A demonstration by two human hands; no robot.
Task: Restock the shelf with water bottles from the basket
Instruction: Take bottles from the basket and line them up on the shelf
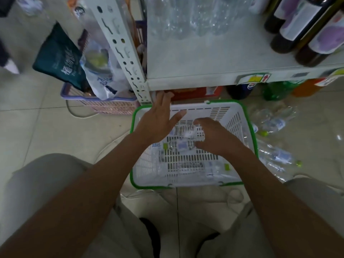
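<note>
In basket (232,118), right hand (214,136) grip clamped on water bottle (183,134), likely to lift it out; left hand (158,118) grip apart, spread above basket's far rim, probably steadying. Target shelf (195,58) just beyond basket.

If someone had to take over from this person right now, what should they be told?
Left hand: open, fingers spread, above the basket's far-left corner, holding nothing.
Right hand: in the basket, curled round a water bottle.
More bottles lie in the basket; loose bottles lie on the floor to its right.
Done: clear bottles stand at the back of the shelf.
Left: shelve this one, then the rest.
</note>
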